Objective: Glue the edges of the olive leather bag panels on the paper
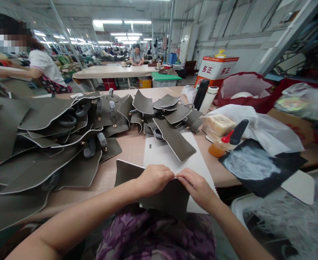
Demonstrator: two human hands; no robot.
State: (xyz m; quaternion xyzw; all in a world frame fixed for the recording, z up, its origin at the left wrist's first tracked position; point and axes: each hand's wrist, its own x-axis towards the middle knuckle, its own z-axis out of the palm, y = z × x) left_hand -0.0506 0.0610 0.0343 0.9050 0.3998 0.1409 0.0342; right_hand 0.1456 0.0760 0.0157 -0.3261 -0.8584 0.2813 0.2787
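Both of my hands grip the pale top edge of a dark grey-brown leather panel [164, 202] close to my lap. My left hand [156, 179] is closed on that edge, fingers bent over it. Close beside it, my right hand [195, 184] pinches the same edge with thumb and fingertips. Whatever lies between the fingertips is too small to make out. Under the panel is a white sheet [199, 169]. Just beyond my hands another leather panel [175, 141] with a strap end lies across the sheet.
Piled leather panels [53, 144] with wrapped straps cover the left and back of the table. At right are a red-capped glue bottle [218, 146], a wrapped block [218, 126], a smeared black sheet [249, 162] and a bin of scraps [289, 224]. A co-worker [43, 63] stands far left.
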